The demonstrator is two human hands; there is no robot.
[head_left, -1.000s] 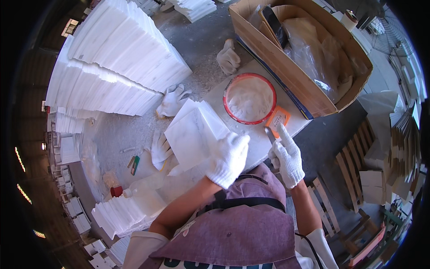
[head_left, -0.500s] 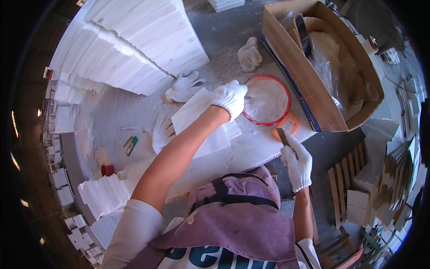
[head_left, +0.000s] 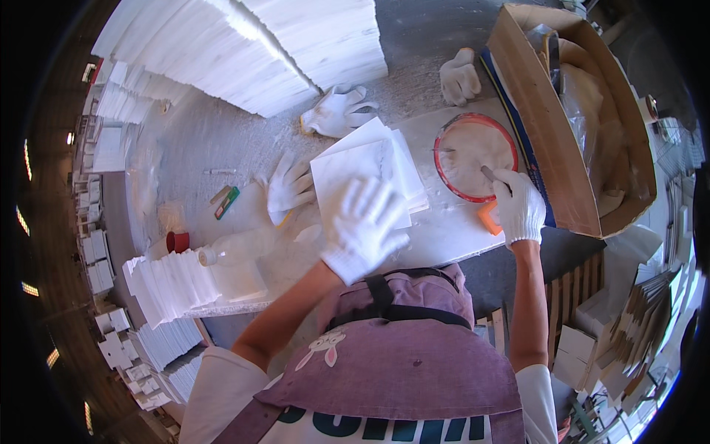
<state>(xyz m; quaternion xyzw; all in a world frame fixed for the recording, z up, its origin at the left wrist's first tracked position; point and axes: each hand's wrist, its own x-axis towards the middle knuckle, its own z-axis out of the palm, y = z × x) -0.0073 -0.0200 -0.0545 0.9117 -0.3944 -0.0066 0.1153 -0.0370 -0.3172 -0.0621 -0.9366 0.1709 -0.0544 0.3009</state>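
Observation:
My left hand (head_left: pixel 367 222), in a white knitted glove, is spread flat over a small stack of white square tiles (head_left: pixel 346 161) and slightly blurred. Its fingers are apart and hold nothing. My right hand (head_left: pixel 522 207), also gloved, is closed round a narrow, flat grey scraper-like tool (head_left: pixel 487 173); most of it is hidden in the fist. The tool's tip reaches over the near right rim of a round, red-rimmed tub (head_left: pixel 441 169) of white powder (head_left: pixel 473 152). An orange block (head_left: pixel 489 219) lies just beside the right hand.
Spare white gloves (head_left: pixel 339 112) lie on the table. Tall white stacks (head_left: pixel 244 52) rise at the far left. An open cardboard box (head_left: pixel 551 140) stands right of the tub. A green-handled tool (head_left: pixel 227 203), red cup (head_left: pixel 177 242) and clear bottle (head_left: pixel 238 248) are on the left.
My left hand has drawn back from beside the tub and opened over the tiles. My right hand has brought the tool up to the tub's rim. The view has shifted.

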